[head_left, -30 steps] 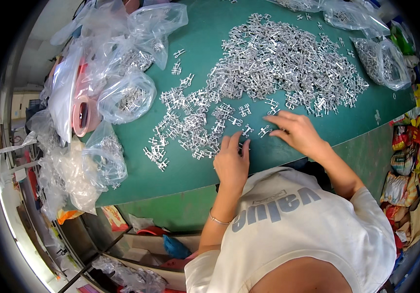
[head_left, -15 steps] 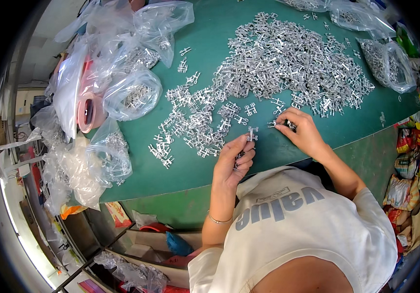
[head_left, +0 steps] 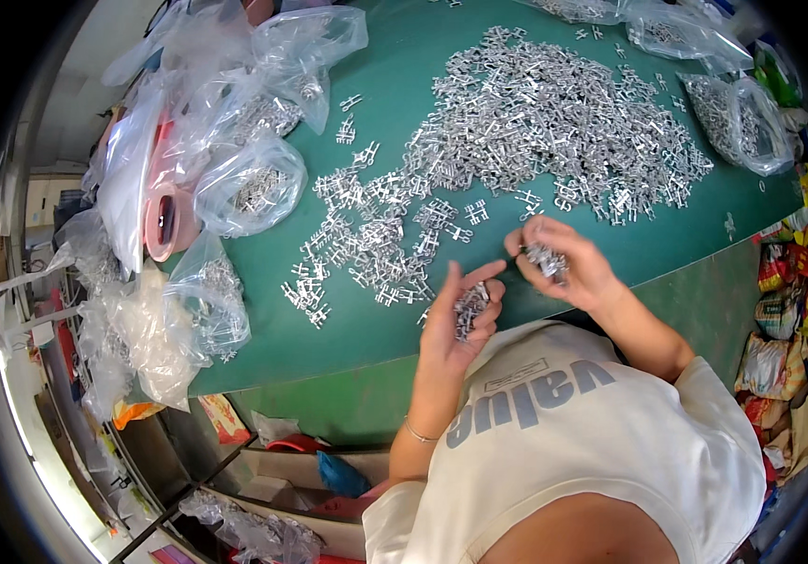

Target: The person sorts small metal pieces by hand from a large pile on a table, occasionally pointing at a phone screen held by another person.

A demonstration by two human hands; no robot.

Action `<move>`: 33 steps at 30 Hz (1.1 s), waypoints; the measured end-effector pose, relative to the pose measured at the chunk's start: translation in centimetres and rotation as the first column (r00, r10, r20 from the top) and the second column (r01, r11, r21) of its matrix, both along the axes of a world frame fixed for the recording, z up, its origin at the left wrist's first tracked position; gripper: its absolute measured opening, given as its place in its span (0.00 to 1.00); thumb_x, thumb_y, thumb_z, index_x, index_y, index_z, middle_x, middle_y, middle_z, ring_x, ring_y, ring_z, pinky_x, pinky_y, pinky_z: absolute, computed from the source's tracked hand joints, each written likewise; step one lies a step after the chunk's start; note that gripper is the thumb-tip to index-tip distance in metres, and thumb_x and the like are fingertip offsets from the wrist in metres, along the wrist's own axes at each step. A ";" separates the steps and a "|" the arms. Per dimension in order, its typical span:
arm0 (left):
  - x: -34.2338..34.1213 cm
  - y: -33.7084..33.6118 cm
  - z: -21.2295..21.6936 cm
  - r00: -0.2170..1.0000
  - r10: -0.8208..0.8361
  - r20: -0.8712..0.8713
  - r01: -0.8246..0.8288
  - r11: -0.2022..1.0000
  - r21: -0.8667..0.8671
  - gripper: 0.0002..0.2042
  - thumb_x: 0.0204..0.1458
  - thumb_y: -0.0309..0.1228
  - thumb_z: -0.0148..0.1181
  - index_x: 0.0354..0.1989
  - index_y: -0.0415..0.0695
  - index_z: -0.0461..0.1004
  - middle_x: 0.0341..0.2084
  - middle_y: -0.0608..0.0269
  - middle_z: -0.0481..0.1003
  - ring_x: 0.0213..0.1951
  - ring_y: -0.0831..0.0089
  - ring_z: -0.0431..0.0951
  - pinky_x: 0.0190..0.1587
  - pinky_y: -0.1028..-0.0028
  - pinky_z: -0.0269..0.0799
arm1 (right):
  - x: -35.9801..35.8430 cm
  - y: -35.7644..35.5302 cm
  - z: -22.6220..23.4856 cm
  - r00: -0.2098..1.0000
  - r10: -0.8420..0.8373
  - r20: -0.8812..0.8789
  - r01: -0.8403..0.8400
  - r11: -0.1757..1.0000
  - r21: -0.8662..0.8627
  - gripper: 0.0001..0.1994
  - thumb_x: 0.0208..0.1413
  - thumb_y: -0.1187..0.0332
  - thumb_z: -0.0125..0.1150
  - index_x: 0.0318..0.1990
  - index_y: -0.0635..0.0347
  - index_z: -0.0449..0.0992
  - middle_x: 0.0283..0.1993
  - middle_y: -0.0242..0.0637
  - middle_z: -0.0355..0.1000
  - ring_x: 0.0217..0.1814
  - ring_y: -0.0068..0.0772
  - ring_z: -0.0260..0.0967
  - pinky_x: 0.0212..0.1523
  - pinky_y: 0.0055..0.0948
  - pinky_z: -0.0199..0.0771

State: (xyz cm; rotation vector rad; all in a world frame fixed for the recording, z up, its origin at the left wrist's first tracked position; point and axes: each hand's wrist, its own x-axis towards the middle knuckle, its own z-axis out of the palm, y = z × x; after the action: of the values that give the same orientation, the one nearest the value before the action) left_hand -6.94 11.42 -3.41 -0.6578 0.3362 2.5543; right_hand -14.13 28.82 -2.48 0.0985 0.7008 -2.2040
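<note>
Two bare hands: left hand and right hand stand close together, fingertips just beside each other; contact cannot be told.
Left grasp: fingers curled around a cluster of small silver H-shaped metal pieces, thumb and forefinger extended; the pieces lie jumbled, without a common long axis.
Right grasp: fingers curled around a second silver metal cluster, right of the left hand and slightly beyond it.
Nearest loose silver piece: on the flat green tabletop, just beyond the left forefinger, long axis roughly sideways; left hand nearer.
Smaller silver heap: beyond the left hand and leftward; left hand nearer.
Larger silver heap: straight beyond the right hand, which is nearer.
Clear plastic bag: well left of the left hand, silver pieces inside.
</note>
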 end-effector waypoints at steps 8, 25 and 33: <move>-0.5 1.2 -0.3 0.982 0.188 0.002 -0.182 0.948 0.260 0.24 0.58 0.43 0.33 0.55 0.35 0.55 0.58 0.46 0.53 0.60 0.53 0.50 0.60 0.53 0.46 | 0.6 2.1 0.3 0.995 0.000 -0.100 0.021 0.976 0.218 0.10 0.54 0.68 0.50 0.39 0.65 0.70 0.27 0.36 0.67 0.13 0.20 0.57 0.09 0.15 0.50; -0.2 2.4 -0.6 0.981 0.195 0.001 -0.186 0.938 0.291 0.26 0.59 0.44 0.28 0.53 0.31 0.57 0.56 0.45 0.55 0.60 0.57 0.53 0.62 0.58 0.45 | 0.8 1.5 1.6 0.999 0.030 -0.015 -0.025 0.969 0.246 0.18 0.59 0.60 0.42 0.45 0.68 0.67 0.24 0.39 0.69 0.12 0.19 0.58 0.12 0.17 0.55; -0.2 2.3 -1.2 0.981 0.194 0.004 -0.185 0.932 0.312 0.26 0.59 0.43 0.27 0.53 0.30 0.56 0.57 0.44 0.52 0.61 0.55 0.50 0.62 0.56 0.41 | 0.2 1.6 2.0 0.924 -0.083 0.374 0.075 0.997 0.037 0.23 0.59 0.54 0.36 0.51 0.63 0.62 0.43 0.43 0.68 0.40 0.34 0.69 0.31 0.29 0.75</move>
State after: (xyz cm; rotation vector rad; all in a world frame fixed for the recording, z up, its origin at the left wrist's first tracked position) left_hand -7.11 13.75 -4.59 -0.5585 -0.1300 2.7175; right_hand -13.89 30.46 -0.46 0.5544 0.5112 -2.1663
